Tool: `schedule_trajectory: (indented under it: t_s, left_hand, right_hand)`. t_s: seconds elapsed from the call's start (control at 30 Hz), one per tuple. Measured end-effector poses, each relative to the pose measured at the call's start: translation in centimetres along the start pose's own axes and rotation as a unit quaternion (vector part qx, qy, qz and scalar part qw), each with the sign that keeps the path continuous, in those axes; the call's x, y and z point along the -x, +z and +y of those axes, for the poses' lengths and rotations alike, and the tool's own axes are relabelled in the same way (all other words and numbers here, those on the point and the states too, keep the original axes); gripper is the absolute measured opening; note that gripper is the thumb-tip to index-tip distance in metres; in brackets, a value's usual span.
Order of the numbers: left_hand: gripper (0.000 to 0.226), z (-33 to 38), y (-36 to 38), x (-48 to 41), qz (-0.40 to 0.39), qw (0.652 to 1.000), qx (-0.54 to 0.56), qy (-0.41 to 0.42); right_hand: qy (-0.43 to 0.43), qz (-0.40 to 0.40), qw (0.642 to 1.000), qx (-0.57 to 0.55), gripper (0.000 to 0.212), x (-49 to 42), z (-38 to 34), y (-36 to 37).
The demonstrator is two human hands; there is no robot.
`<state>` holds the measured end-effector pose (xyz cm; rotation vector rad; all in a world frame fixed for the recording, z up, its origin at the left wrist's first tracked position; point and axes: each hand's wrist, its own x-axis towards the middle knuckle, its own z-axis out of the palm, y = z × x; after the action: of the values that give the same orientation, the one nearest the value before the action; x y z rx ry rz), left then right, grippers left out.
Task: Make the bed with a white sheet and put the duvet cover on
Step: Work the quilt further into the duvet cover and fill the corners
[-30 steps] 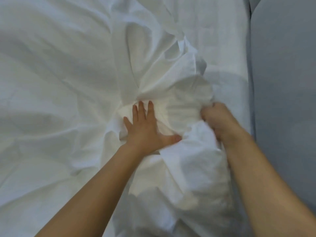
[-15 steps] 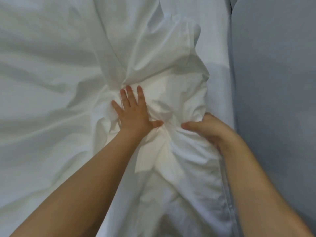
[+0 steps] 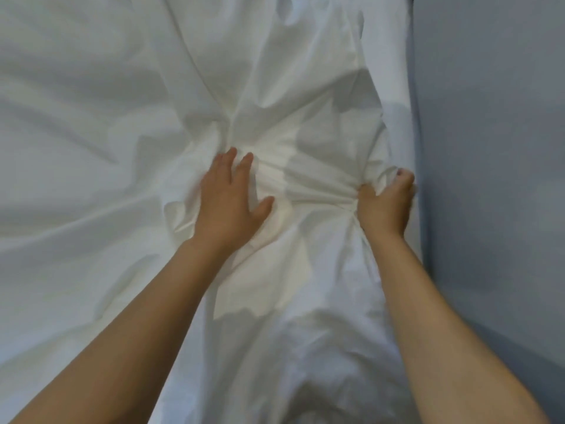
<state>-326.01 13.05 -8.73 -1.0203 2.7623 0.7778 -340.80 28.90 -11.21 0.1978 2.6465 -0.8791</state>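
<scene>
**A:** Where does the bedding lie?

**B:** The white crumpled cotton cloth [image 3: 116,123] fills the view from 6 o'clock round to 1 o'clock. Whether this top layer is the sheet or the duvet cover, I cannot tell.

**A:** And the left hand?

**B:** The left hand [image 3: 227,206] sits just off centre toward 9 o'clock. It lies palm down on the cloth with its fingers straight and spread, pointing to 12 o'clock, and its thumb out toward 3 o'clock. It presses and grips nothing.

**A:** The right one?

**B:** The right hand [image 3: 385,206] is at 3 o'clock from the centre, at the cloth's edge. Its fingers are curled round a bunched fistful of the cloth, thumb on the near side.

**A:** What lies between them?

**B:** A band of tight pleats [image 3: 321,191] runs from the left thumb across to the right fist. Looser folds fan out toward 12 and 6 o'clock.

**A:** Anything past the cloth?

**B:** A smooth grey-blue surface [image 3: 495,179] borders it from 1 to 5 o'clock, just beside the right hand's knuckles. I cannot tell what it is.
</scene>
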Motion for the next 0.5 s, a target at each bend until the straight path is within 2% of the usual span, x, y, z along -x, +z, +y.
schedule_trajectory:
  t_s: [0.07,0.1,0.17,0.23,0.3,0.33,0.37,0.43,0.5]
  left_hand:
    - [0.067,-1.3,-1.3,1.7,0.11,0.994,0.014,-0.014]
    - [0.063,-2.3,-1.7,2.6,0.149,0.988,-0.003,-0.051]
    - [0.058,-4.9,-2.2,4.2,0.15,0.973,-0.017,-0.172]
    - [0.059,-7.4,-1.6,5.6,0.088,0.964,-0.038,-0.248]
    - [0.047,-8.9,-0.9,6.3,0.054,0.967,-0.07,-0.241]
    - [0.036,-9.3,-0.8,6.1,0.073,0.969,-0.076,-0.222]
    - [0.028,-9.6,-1.0,5.7,0.105,0.97,-0.067,-0.207]
    - [0.036,-9.6,-2.2,5.0,0.156,0.973,-0.006,-0.171]
    - [0.041,-10.1,-4.1,5.4,0.17,0.977,0.07,-0.109]
  right_hand:
    - [-0.14,0.085,0.985,0.048,0.063,1.8,-0.9,-0.9]
    - [-0.215,0.097,0.971,0.048,0.063,3.3,-1.7,-1.1]
    - [-0.328,0.022,0.944,0.032,0.052,6.8,-3.0,-0.5]
    - [-0.371,-0.132,0.918,0.04,0.046,10.4,-4.0,0.8]
    - [-0.387,-0.269,0.876,0.1,0.051,13.5,-4.6,2.4]
    - [-0.401,-0.302,0.856,0.125,0.054,14.7,-4.7,3.3]
    - [-0.415,-0.316,0.842,0.135,0.054,15.8,-4.8,4.1]
    - [-0.424,-0.323,0.835,0.139,0.054,17.5,-5.3,5.3]
    - [-0.427,-0.314,0.836,0.138,0.054,19.2,-6.1,6.1]
